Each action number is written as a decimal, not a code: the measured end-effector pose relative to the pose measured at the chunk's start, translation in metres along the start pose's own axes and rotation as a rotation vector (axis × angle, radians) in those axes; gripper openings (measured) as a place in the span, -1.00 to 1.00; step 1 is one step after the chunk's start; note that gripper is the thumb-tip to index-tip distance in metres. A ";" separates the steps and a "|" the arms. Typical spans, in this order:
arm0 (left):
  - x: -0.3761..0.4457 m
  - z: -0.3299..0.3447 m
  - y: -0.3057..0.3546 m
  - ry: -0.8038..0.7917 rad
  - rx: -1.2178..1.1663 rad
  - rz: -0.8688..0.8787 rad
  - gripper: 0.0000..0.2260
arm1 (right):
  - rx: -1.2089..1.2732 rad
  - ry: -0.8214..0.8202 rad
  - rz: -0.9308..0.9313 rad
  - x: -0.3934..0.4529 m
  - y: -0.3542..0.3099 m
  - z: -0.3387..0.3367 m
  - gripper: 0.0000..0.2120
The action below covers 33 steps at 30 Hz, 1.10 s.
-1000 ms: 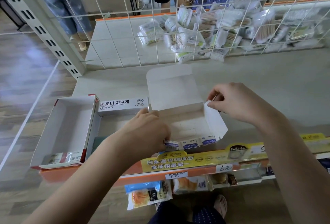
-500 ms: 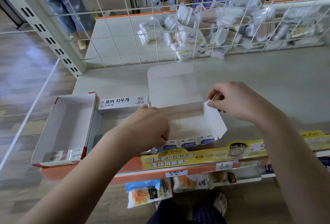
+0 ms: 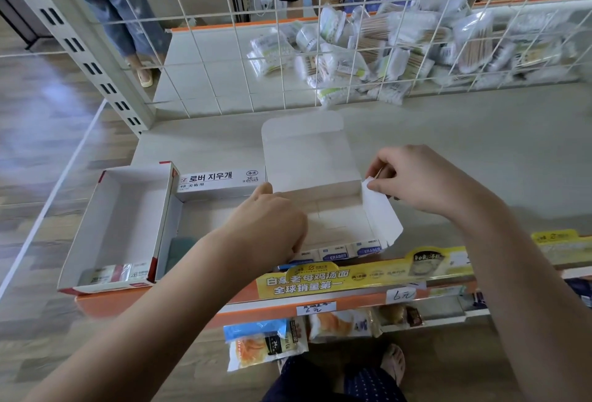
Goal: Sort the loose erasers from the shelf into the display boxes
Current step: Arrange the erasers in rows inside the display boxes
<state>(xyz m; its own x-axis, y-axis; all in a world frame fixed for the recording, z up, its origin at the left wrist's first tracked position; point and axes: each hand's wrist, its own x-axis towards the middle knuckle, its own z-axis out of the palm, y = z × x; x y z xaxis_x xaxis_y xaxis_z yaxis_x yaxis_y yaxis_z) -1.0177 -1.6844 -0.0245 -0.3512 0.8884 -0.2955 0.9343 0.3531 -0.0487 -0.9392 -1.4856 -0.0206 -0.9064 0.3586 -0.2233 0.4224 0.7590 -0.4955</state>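
Head view: three display boxes stand along the front edge of the shelf [image 3: 480,151]. The white display box [image 3: 333,216] in the middle has its lid folded up at the back and its right side flap [image 3: 381,219] standing loose. A short row of blue-and-white erasers [image 3: 349,251], printed ERASER, lies against its front wall; the rest of its floor shows bare. The right hand [image 3: 419,177] pinches the top corner of that flap between thumb and fingertips. The left hand [image 3: 272,225] reaches into the box's left front corner with the fingers curled down toward the row; whether it grips an eraser is hidden by the back of the hand.

To the left, the box with Korean lettering [image 3: 211,183] sits just beside the white one, and its floor, as far as it shows, holds no visible erasers. Touching it on the far left is the red-trimmed box [image 3: 118,225], with only a few wrapped erasers [image 3: 118,273] at its front end.

As a judgement, sorting is at an early stage: each box is mostly unfilled, and one row is being set in the white box. No loose erasers show on the shelf surface here, so how many remain cannot be told.

The erasers look like small, flat, paper-sleeved blocks lying side by side.
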 end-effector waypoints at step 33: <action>0.302 -0.133 0.293 0.251 0.155 0.356 -0.66 | -0.305 0.305 0.350 -0.110 0.331 -0.163 -0.64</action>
<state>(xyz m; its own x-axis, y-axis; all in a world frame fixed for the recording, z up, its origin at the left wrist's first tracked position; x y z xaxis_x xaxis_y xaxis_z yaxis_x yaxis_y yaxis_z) -0.8586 -1.2736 -0.0016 0.0075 0.9967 -0.0808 0.9909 -0.0183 -0.1334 -0.6985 -1.1856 -0.0232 -0.6871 0.7245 -0.0556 0.7223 0.6727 -0.1601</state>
